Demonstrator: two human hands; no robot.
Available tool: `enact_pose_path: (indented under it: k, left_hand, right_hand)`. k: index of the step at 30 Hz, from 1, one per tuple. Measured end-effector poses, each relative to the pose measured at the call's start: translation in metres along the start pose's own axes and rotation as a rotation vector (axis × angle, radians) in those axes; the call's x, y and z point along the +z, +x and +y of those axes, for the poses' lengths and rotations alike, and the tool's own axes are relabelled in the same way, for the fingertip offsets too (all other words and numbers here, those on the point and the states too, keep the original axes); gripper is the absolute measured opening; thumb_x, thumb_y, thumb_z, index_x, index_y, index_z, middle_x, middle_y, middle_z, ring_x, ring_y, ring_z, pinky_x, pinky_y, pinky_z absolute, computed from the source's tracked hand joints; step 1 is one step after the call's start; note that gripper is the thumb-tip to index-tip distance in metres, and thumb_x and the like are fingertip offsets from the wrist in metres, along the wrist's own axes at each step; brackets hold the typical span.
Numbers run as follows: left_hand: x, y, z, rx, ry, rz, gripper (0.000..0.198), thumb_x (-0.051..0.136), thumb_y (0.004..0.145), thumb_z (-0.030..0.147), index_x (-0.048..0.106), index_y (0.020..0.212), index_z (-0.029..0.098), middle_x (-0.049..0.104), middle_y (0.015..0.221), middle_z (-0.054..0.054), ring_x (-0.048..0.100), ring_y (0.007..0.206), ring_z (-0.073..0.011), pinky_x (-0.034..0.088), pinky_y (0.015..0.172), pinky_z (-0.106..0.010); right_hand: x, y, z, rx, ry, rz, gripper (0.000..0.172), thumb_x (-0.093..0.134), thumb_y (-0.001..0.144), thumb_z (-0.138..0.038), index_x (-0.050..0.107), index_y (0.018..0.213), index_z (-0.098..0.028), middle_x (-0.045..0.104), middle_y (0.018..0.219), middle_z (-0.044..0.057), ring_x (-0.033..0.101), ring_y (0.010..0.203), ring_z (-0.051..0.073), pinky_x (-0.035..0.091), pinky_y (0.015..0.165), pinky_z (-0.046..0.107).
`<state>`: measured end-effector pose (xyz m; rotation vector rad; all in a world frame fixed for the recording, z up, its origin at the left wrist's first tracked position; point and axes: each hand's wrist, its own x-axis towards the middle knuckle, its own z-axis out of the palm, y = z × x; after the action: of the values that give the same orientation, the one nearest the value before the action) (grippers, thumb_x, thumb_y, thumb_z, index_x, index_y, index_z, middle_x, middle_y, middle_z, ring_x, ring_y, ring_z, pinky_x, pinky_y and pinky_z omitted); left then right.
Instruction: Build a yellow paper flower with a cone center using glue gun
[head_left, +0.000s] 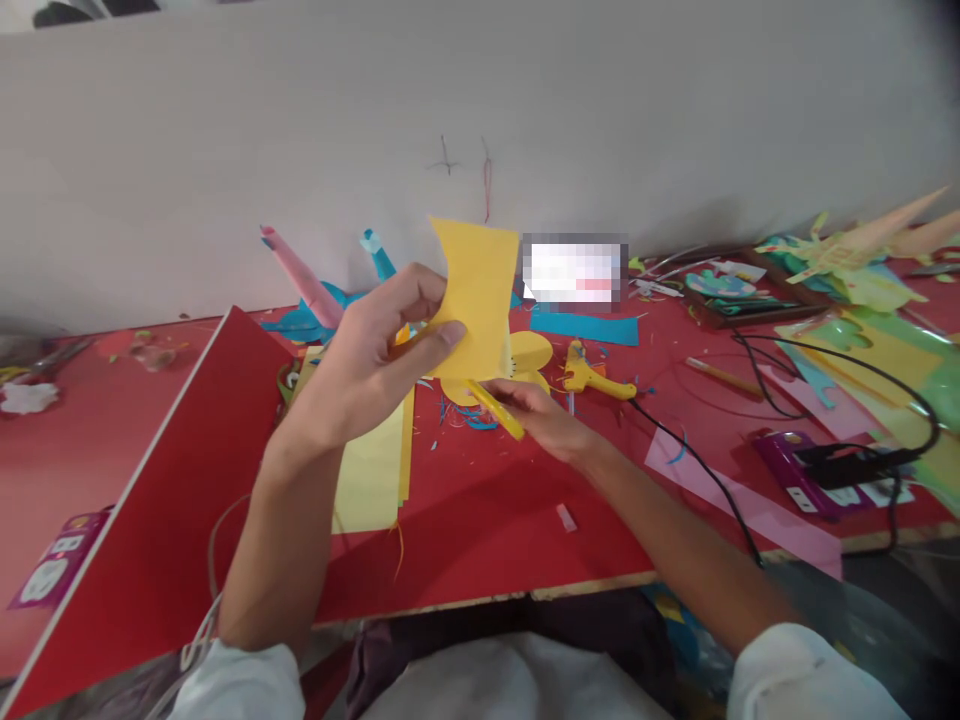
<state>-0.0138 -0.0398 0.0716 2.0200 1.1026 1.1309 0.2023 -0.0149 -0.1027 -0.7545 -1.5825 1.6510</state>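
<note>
My left hand (382, 345) pinches a piece of yellow paper (480, 290) between thumb and fingers, holding it upright above the table. One side of the paper curves inward. Just below the paper's lower edge, my right hand (544, 415) is closed on what look like yellow-handled scissors (496, 410); the blades are hidden. Behind the hands, a yellow paper flower shape (531, 352) lies on the red table, partly covered. Thin blue paper scraps (476, 415) are scattered beneath my right hand. Yellow paper sheets (367, 480) lie under my left forearm.
A yellow glue gun (596, 375) with a black cable lies to the right, near a blue paper strip (585, 327). A purple extension socket (814, 475) and pink paper (742, 500) are farther right. A red board (172, 490) slants upward at left. Rolled paper cones (300, 275) stand near the wall.
</note>
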Motion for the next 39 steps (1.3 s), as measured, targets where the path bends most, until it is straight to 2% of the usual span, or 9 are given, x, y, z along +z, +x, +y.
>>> enact_pose_path:
  k: [7, 11, 16, 18, 22, 29, 33, 36, 39]
  left_hand:
    - [0.002, 0.003, -0.007, 0.096, 0.035, 0.006, 0.021, 0.069, 0.096, 0.033, 0.055, 0.085, 0.021, 0.047, 0.079, -0.001, 0.053, 0.075, -0.0144, 0.046, 0.063, -0.026]
    - [0.015, 0.006, -0.013, 0.143, -0.018, 0.055, 0.022, 0.067, 0.098, 0.039, 0.055, 0.09, 0.023, 0.051, 0.079, -0.001, 0.048, 0.071, -0.0139, 0.044, 0.06, -0.026]
    - [0.036, 0.004, -0.012, 0.145, 0.009, 0.05, 0.018, 0.062, 0.101, 0.035, 0.052, 0.091, 0.024, 0.052, 0.082, -0.001, 0.048, 0.072, -0.0144, 0.044, 0.063, -0.029]
    - [0.044, 0.005, -0.016, 0.132, 0.02, 0.019, 0.015, 0.06, 0.1, 0.031, 0.051, 0.091, 0.023, 0.052, 0.083, -0.001, 0.047, 0.072, -0.0138, 0.042, 0.064, -0.029]
    - [0.061, 0.008, -0.029, 0.086, 0.089, -0.017, 0.008, 0.056, 0.097, 0.024, 0.05, 0.092, 0.022, 0.053, 0.085, 0.0, 0.047, 0.076, -0.0138, 0.042, 0.068, -0.029]
    - [0.078, 0.008, -0.041, 0.046, 0.25, 0.018, 0.007, 0.054, 0.093, 0.016, 0.051, 0.096, 0.022, 0.052, 0.081, 0.001, 0.045, 0.073, -0.0141, 0.037, 0.067, -0.029]
    - [0.081, 0.007, -0.046, 0.031, 0.298, 0.029, 0.007, 0.054, 0.094, 0.016, 0.05, 0.095, 0.022, 0.053, 0.081, 0.0, 0.044, 0.072, -0.0146, 0.034, 0.065, -0.03]
    - [0.082, 0.006, -0.046, 0.009, 0.28, 0.003, 0.013, 0.055, 0.094, 0.016, 0.045, 0.089, 0.023, 0.045, 0.072, 0.004, 0.035, 0.063, -0.0126, 0.029, 0.059, -0.029]
    - [0.079, 0.007, -0.042, 0.049, 0.277, 0.033, 0.015, 0.055, 0.094, 0.014, 0.045, 0.088, 0.023, 0.043, 0.07, 0.005, 0.034, 0.06, -0.0117, 0.029, 0.058, -0.028]
  right_hand:
    - [0.001, -0.01, -0.02, -0.156, 0.249, 0.115, 0.046, 0.088, 0.079, -0.053, 0.071, 0.11, -0.024, 0.07, 0.099, 0.004, 0.066, 0.088, 0.018, 0.056, 0.079, 0.031]
    - [-0.003, -0.014, -0.027, -0.189, 0.259, 0.144, 0.049, 0.089, 0.078, -0.054, 0.068, 0.112, -0.026, 0.066, 0.088, 0.001, 0.064, 0.079, 0.017, 0.055, 0.073, 0.031]
    - [0.005, -0.012, -0.027, -0.24, 0.287, 0.161, 0.047, 0.094, 0.073, -0.048, 0.058, 0.094, -0.027, 0.056, 0.084, -0.003, 0.063, 0.077, 0.017, 0.055, 0.071, 0.034]
    - [0.007, -0.009, -0.025, -0.269, 0.309, 0.22, 0.047, 0.093, 0.076, -0.047, 0.052, 0.089, -0.027, 0.051, 0.078, -0.005, 0.058, 0.067, 0.014, 0.05, 0.064, 0.031]
    - [0.001, -0.004, -0.021, -0.32, 0.309, 0.317, 0.055, 0.084, 0.078, -0.066, 0.047, 0.088, -0.027, 0.044, 0.067, -0.01, 0.037, 0.047, 0.007, 0.033, 0.049, 0.028]
    - [-0.007, -0.004, -0.016, -0.272, 0.134, 0.479, 0.05, 0.091, 0.074, -0.048, 0.05, 0.093, -0.026, 0.047, 0.073, -0.008, 0.041, 0.056, 0.01, 0.037, 0.053, 0.029]
    - [-0.005, -0.005, -0.012, -0.26, 0.089, 0.53, 0.047, 0.089, 0.077, -0.049, 0.049, 0.09, -0.028, 0.048, 0.073, -0.006, 0.044, 0.058, 0.012, 0.042, 0.053, 0.03]
    - [-0.004, -0.005, -0.009, -0.266, 0.114, 0.545, 0.048, 0.091, 0.074, -0.048, 0.052, 0.092, -0.028, 0.052, 0.076, -0.006, 0.049, 0.061, 0.012, 0.046, 0.056, 0.03]
    - [-0.001, -0.003, -0.004, -0.286, 0.207, 0.492, 0.047, 0.091, 0.076, -0.048, 0.051, 0.088, -0.027, 0.048, 0.07, -0.008, 0.044, 0.054, 0.01, 0.041, 0.05, 0.027]
